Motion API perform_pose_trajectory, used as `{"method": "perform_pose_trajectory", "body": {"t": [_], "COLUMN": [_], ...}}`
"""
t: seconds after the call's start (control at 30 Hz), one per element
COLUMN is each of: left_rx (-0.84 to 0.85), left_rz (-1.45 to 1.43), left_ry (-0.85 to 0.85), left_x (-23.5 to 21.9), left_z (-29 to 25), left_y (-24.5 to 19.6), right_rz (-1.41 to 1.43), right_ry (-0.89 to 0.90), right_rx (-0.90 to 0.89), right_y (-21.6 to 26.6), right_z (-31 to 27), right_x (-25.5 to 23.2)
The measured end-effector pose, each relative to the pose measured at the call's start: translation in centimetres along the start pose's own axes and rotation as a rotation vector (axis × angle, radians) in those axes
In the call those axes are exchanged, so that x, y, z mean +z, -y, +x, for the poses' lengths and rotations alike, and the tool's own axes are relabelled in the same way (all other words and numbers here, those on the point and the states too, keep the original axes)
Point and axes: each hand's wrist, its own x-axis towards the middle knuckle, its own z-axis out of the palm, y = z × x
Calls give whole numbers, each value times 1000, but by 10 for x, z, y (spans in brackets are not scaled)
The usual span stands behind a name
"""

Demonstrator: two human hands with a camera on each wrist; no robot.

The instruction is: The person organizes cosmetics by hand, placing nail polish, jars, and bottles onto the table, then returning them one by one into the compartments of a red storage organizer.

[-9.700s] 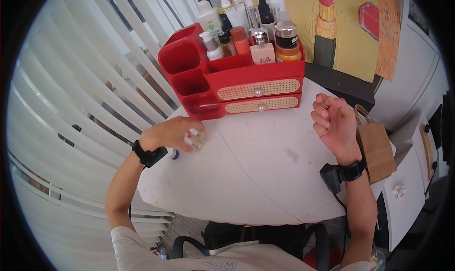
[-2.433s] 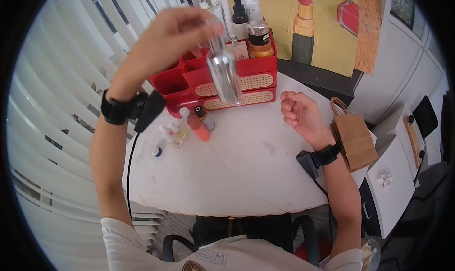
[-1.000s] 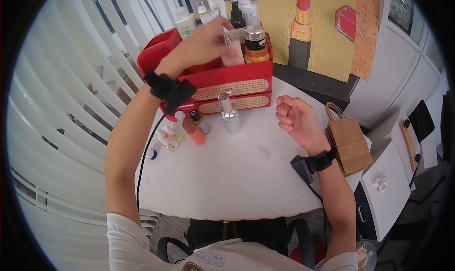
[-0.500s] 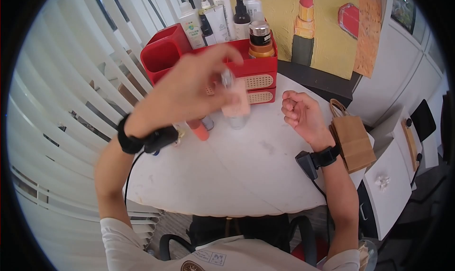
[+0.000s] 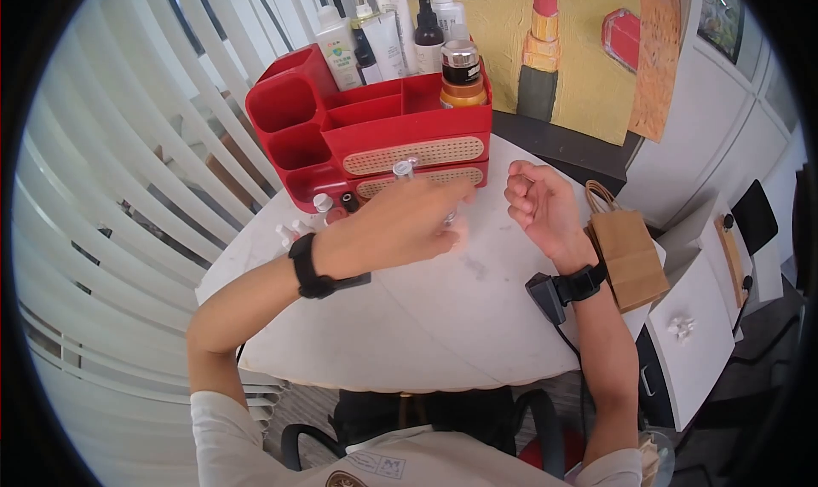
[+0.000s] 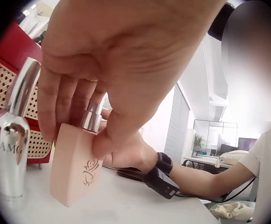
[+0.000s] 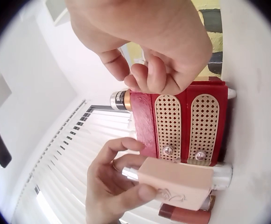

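Note:
My left hand pinches a flat pink bottle with a silver neck and a rose print between thumb and fingers. It holds the bottle upright, low over the white table, in front of the red organizer. Just beside it stands a shiny silver bottle, mostly hidden behind the hand in the head view. A coral-coloured bottle shows below the pink one in the right wrist view. My right hand hangs with loosely curled fingers near the table's right side and holds nothing.
Small white-capped bottles stand left of my left wrist. The organizer still carries a white tube, a dark spray bottle and stacked jars. Brown paper bags stand beyond my right wrist, below a lipstick painting.
Several bottles, including coral and silver ones, have moved from the organizer onto the table. Most recently my left hand took the pink bottle out and brought it down toward me. My right hand stays put.

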Motion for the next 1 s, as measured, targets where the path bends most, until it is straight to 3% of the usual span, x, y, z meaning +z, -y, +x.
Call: {"method": "perform_pose_trajectory", "body": {"t": [0.23,0.33,0.57,0.63,0.7,0.77,0.83,0.97,1.0], "left_rx": [56,-27,-45,-79,45,34,15,101,18], "left_rz": [265,233,213,244,372,328,332,449,339], "left_ry": [1,59,63,-2,-150,-301,-562,-689,-578], "left_x": [34,40,41,15,-17,-58,-87,-90,-88], "left_z": [41,53,53,46,46,52,68,100,103], "left_y": [6,12,18,-2,-7,-5,-3,39,40], "right_rz": [50,56,51,64,63,61,76,34,54], "right_ry": [-30,-23,1,-42,-39,-33,-13,-22,-25], "right_rx": [-6,-4,-11,-25,-35,-44,-47,-22,-14], "right_y": [0,0,0,2,6,8,7,4,3], "right_z": [2,1,0,0,-3,-4,-5,-1,-1], "right_x": [-4,-2,-2,-1,3,5,6,3,2]}}
